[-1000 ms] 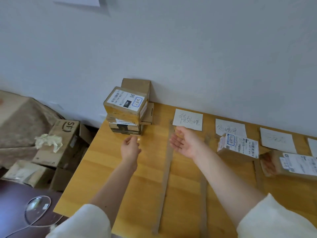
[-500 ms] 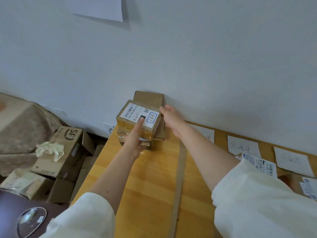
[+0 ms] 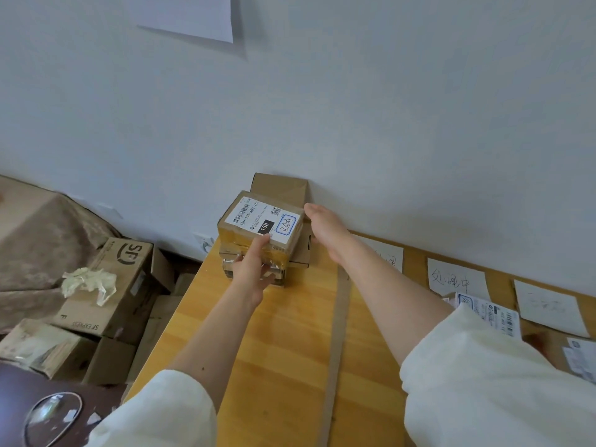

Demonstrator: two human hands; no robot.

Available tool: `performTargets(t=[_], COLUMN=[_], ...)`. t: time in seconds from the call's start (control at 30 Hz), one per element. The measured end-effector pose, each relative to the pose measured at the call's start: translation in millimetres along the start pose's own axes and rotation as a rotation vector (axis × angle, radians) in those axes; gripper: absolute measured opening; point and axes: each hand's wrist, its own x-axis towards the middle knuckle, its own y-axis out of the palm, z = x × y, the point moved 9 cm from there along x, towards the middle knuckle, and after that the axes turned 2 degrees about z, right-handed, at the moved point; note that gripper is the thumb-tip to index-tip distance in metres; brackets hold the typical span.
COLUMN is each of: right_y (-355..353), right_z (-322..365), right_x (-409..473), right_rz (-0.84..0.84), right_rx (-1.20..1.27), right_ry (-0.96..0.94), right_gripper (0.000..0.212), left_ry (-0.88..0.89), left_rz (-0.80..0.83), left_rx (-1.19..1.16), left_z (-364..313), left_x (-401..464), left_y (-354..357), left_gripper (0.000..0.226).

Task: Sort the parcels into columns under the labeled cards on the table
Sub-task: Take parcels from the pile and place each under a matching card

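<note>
Cardboard top parcel (image 3: 262,224) sits on a stack at the table's (image 3: 290,333) far left corner, long axis slanting toward the wall, label up. Left hand (image 3: 253,272) presses its near face; right hand (image 3: 325,230) cups its right side. Pick-up step: the next move likely calls for lifting it clear toward a labeled card (image 3: 456,280).

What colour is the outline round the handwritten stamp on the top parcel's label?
Blue, seen in the head view on the top parcel.
</note>
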Motion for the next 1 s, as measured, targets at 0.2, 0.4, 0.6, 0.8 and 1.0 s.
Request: performTargets(t=[0.2, 0.4, 0.6, 0.8, 1.0], right_y=[-9, -27, -35, -46, -57], right_z=[-8, -46, -87, -109, -118], right_x=[-25, -66, -106, -137, -168], right_rz=[-0.02, -0.044, 0.008, -0.013, -0.091], right_rx=[0.055, 0.149, 0.255, 0.39, 0.487], right_ry=[-0.019, -0.013, 0.087, 0.086, 0.098], right_gripper=[0.045, 0.024, 0.053, 0.048, 0.023], left_ry=[0.111, 0.214, 0.233, 0.234, 0.222], left_rz=[0.078, 0.22, 0.288, 0.34, 0.361], left_rx=[0.021, 0.15, 0.229, 0.256, 0.262], left_z=[-4, 0, 10, 23, 40], left_x=[-21, -56, -83, -108, -122], left_y=[-8, -6, 1, 12, 21], left_gripper=[0.087, 0.042, 0.054, 0.059, 0.064])
